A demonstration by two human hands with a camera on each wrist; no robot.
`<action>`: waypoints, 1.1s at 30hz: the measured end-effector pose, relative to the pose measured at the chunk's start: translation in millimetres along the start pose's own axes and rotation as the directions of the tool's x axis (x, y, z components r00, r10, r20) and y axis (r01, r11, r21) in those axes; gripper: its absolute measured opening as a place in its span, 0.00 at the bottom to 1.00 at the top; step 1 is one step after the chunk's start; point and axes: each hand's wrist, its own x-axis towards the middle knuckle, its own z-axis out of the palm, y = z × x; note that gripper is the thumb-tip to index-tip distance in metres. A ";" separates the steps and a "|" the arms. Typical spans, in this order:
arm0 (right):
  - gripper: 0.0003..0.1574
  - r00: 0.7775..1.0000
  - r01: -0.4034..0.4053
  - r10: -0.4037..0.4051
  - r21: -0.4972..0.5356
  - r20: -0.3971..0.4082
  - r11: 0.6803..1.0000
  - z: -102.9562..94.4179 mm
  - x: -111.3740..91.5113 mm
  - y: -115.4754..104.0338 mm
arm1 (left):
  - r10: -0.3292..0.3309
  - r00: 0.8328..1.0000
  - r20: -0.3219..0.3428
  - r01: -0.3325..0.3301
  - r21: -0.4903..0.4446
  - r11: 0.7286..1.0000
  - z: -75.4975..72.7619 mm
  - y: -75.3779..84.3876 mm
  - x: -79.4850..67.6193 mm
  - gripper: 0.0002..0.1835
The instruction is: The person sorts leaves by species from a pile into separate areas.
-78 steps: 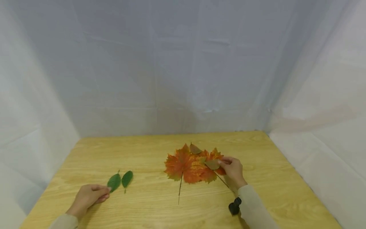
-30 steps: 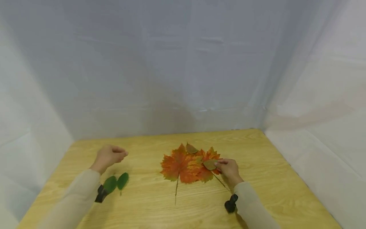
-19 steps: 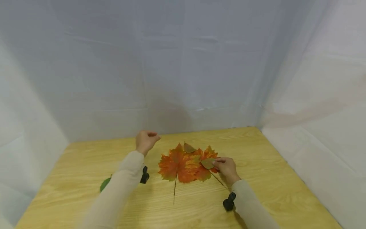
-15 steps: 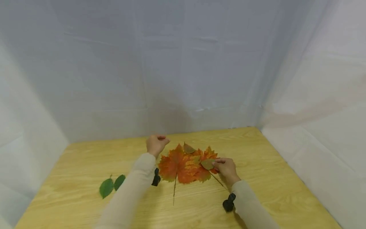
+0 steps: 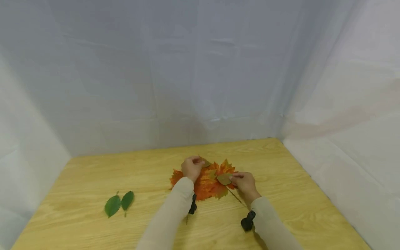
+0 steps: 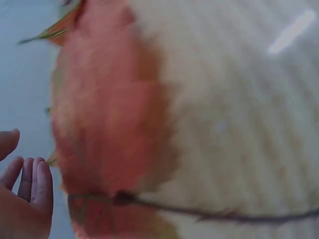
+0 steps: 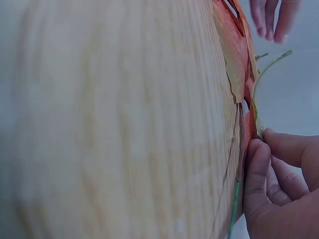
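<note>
My right hand (image 5: 247, 184) pinches the edge of a brownish-green leaf (image 5: 223, 179) between thumb and fingers, over the right part of the orange maple leaves (image 5: 208, 187). My left hand (image 5: 190, 169) hovers over the left maple leaf and hides much of it. Its fingertips lie right beside a second brownish leaf (image 5: 206, 162) at the back of the cluster. In the left wrist view the thumb and fingers (image 6: 42, 186) stand apart, with nothing between them. A dark maple stem (image 6: 239, 217) runs out across that view.
Two green leaves, one broad (image 5: 112, 206) and one narrower (image 5: 127, 200), lie side by side on the left of the wooden table (image 5: 78, 180). White sheeting (image 5: 175, 69) rises behind and on both sides. A black wrist camera (image 5: 248, 222) sits under the right sleeve.
My left hand has left the green leaves, passed over the table to the right and come down at the brownish leaf at the back. The right hand keeps its pinch in place.
</note>
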 end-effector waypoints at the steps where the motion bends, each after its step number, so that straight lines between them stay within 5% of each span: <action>1: 0.12 1.000 0.002 -0.002 -0.002 0.000 1.000 0.2 -0.1 -0.3 | 0.020 1.000 0.004 -0.020 0.021 1.000 2.5 -2.3 -1.8 0.16; 6: 0.13 1.000 0.007 -0.007 -0.015 0.007 1.000 1.3 0.2 0.5 | 0.095 0.995 0.019 -0.096 0.097 0.991 8.7 -8.3 -8.9 0.15; 14: 0.12 1.000 0.000 0.000 -0.019 0.014 1.000 1.6 -4.2 0.4 | 0.125 0.992 0.025 -0.127 0.093 0.988 20.5 -20.5 -11.2 0.13; 33: 0.13 1.000 0.000 0.000 -0.015 -0.001 1.000 -0.4 -7.7 1.3 | 0.029 0.998 -0.059 -0.020 0.137 0.990 36.6 -25.1 -11.1 0.14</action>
